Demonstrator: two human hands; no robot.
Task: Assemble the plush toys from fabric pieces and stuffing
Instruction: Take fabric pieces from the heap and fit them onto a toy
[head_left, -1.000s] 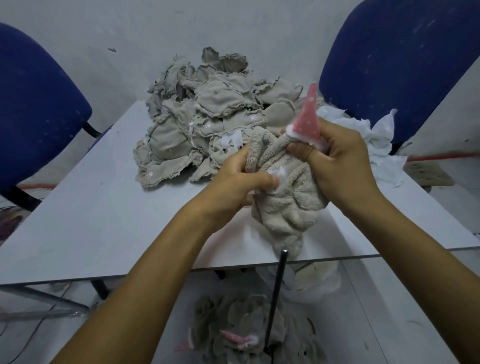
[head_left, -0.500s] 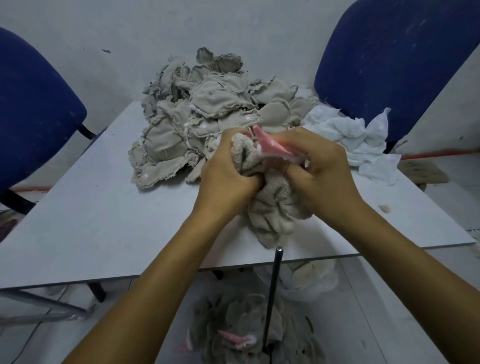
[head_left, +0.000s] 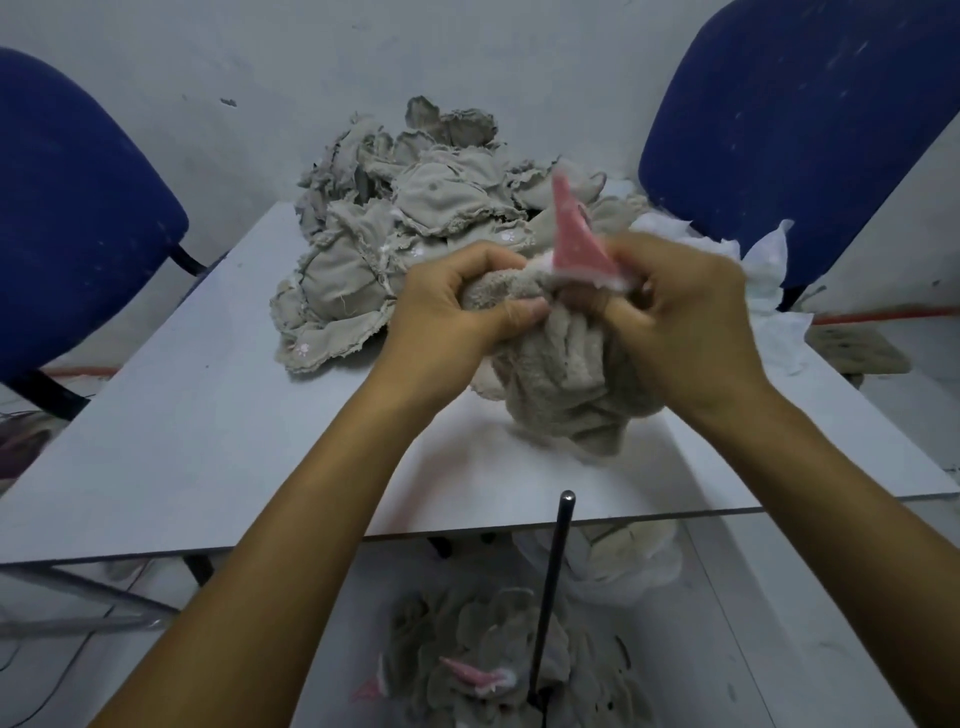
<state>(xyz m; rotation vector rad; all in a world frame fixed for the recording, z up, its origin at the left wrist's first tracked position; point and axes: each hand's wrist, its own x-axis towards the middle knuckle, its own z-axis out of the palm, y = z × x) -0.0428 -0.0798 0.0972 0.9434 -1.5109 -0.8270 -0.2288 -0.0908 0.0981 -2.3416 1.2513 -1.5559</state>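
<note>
A limp beige plush skin (head_left: 566, 384) hangs over the white table (head_left: 208, 415), held up between both hands. My left hand (head_left: 457, 306) grips its bunched top edge, thumb pressed on the fleece. My right hand (head_left: 691, 317) pinches the base of a pink pointed ear (head_left: 574, 244) with a white fluffy rim, which stands upright above the fingers. Behind lies a heap of inside-out beige fabric pieces (head_left: 405, 234). White stuffing (head_left: 763, 260) lies at the right behind my right hand.
Blue chairs stand at the far left (head_left: 67, 218) and far right (head_left: 795, 119). A black rod (head_left: 550, 597) rises upright by the table's near edge. On the floor below lie turned plush skins with pink ears (head_left: 483, 670) and more white material (head_left: 623, 556).
The pink ear was folded down between my hands half a second ago; it now stands upright again, and my hands have moved slightly apart on the skin.
</note>
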